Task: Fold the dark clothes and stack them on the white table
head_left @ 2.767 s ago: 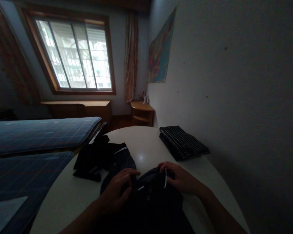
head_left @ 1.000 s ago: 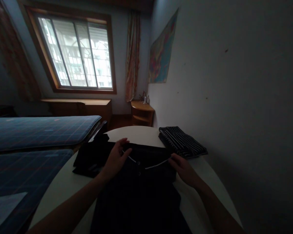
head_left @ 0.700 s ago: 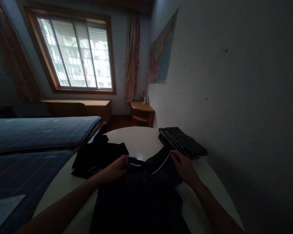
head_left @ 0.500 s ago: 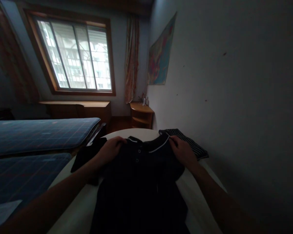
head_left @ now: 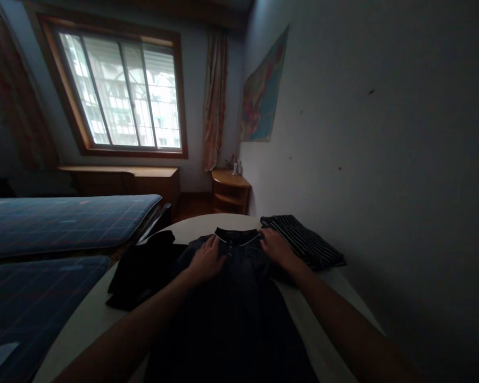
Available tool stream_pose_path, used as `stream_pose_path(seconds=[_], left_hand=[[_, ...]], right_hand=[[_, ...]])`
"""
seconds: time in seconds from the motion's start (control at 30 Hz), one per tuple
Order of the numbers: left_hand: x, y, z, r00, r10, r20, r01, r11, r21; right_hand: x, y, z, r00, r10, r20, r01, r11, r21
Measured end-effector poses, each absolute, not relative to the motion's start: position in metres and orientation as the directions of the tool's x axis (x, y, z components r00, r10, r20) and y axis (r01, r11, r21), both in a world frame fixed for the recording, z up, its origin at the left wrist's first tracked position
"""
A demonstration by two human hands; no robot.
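A dark polo shirt [head_left: 233, 303] with a white-edged collar and a short row of buttons lies front up, collar at the far end, its lower part running toward me. My left hand [head_left: 207, 259] rests on its chest left of the buttons, fingers stretched out and apart. At the right end of the collar, my right hand [head_left: 278, 247] lies on the shoulder with fingers extended. Left of the shirt is a crumpled black garment [head_left: 143, 268]. Just beyond my right hand sits a folded black garment with pale stripes [head_left: 309, 242].
Everything lies on a pale round table [head_left: 199, 221]. A bed with a blue plaid mattress [head_left: 72, 221] borders it on the left, and a bare wall [head_left: 363, 213] on the right. A wooden corner shelf [head_left: 231, 183] and a desk [head_left: 155, 178] stand beyond.
The shirt's collar, earlier raised and uneven between my gripping hands, now lies flatter and straighter. Both hands have moved inward, and their fingers have loosened onto the cloth.
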State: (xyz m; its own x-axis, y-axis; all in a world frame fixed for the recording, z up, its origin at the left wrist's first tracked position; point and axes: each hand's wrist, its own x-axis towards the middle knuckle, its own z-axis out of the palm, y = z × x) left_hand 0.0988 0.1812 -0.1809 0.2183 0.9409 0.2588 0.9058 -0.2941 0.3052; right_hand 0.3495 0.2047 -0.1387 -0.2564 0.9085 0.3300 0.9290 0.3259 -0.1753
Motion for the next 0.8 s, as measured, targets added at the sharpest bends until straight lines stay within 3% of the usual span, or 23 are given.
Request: stream_pose_path(seconds=[0.2,0.3,0.37,0.47,0.67,0.8], left_hand=[[0.102,0.169,-0.213,0.228,0.965,0.129,0.961,-0.245,0.131],[0.095,0.175,-0.212,0.225,0.965,0.135,0.965,-0.240,0.109],[0.096,0.176,-0.207,0.212,0.967,0.138,0.968,-0.228,0.105],[0.113,0.166,-0.199,0.244,0.959,0.146,0.958,-0.261,0.115],[0.162,0.116,-0.203,0.521,0.842,0.140,0.804,-0.540,0.250],[0.170,0.087,-0.213,0.588,0.806,0.059,0.767,-0.580,0.276]], right_hand=[[0.341,0.110,-0.177,-0.240,0.924,0.299,0.932,0.305,-0.195],[0.347,0.065,-0.195,-0.290,0.894,0.341,0.904,0.373,-0.210],[0.357,0.044,-0.205,-0.338,0.899,0.280,0.882,0.406,-0.239],[0.374,0.027,-0.212,-0.344,0.922,0.176,0.892,0.380,-0.247],[0.382,0.011,-0.207,-0.213,0.955,0.205,0.952,0.250,-0.176],[0.372,0.005,-0.185,-0.175,0.971,0.160,0.970,0.198,-0.139]])
